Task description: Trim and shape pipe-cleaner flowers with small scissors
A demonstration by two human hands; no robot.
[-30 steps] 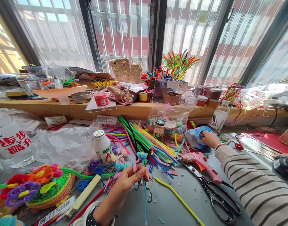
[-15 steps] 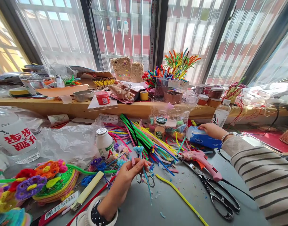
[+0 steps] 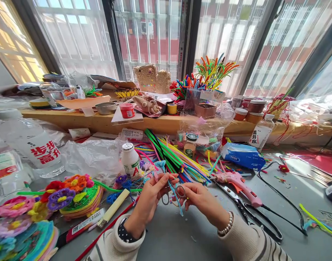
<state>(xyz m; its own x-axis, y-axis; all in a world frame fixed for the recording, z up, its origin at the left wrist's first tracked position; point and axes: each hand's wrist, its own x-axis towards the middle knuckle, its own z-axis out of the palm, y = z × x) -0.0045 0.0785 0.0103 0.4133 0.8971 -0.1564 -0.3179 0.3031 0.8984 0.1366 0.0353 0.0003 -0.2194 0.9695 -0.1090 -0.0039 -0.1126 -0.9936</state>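
Near the middle of the table, my left hand [image 3: 152, 194] is closed in a pinch on a light-blue pipe-cleaner flower [image 3: 160, 165]. The blue stem [image 3: 177, 199] runs down between my hands. Small scissors [image 3: 165, 199] sit in the same area, their two ring handles sticking out below the left fingers, their blades hidden. My right hand [image 3: 202, 199] is closed with its fingertips at the right ring handle. Several finished pipe-cleaner flowers [image 3: 61, 198] lie at the left. Behind my hands lies a bundle of green pipe cleaners [image 3: 164, 154].
Large black scissors [image 3: 246, 210] and a pink glue gun [image 3: 243, 188] lie right of my hands, with a black cord trailing. A blue tissue pack [image 3: 243, 156] lies behind them. A white bottle [image 3: 130, 159], a glass jar [image 3: 190, 145] and a utility knife [image 3: 81, 226] stand or lie around.
My right hand has come from the blue tissue pack to the small scissors beside my left hand. The yellow pipe cleaner that lay in the middle is gone from there; a yellow one now lies far right.
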